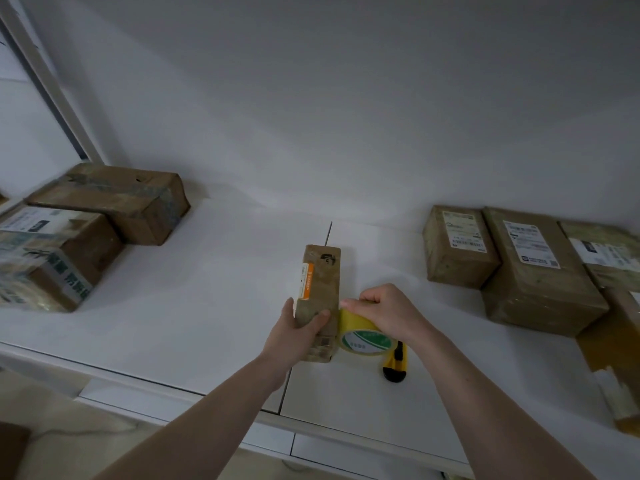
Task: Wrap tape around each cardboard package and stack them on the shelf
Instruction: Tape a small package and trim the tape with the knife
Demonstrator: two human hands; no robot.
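Package: a narrow cardboard package point(320, 299) stands on edge at the centre of the frame on the white table point(207, 306), probably so tape can pass round it.
Left hand: the left hand point(298, 332) grips the package's near end, fingers curled over it, steadying it.
Right hand: the right hand point(384, 310) grips the yellow tape roll point(360, 336), pressed against the package's right side.
Knife: a yellow utility knife point(394, 365) lies just beside the roll, handy for cutting.
Others: more boxes point(540, 271) wait at right; a stack point(104, 202) sits at left.
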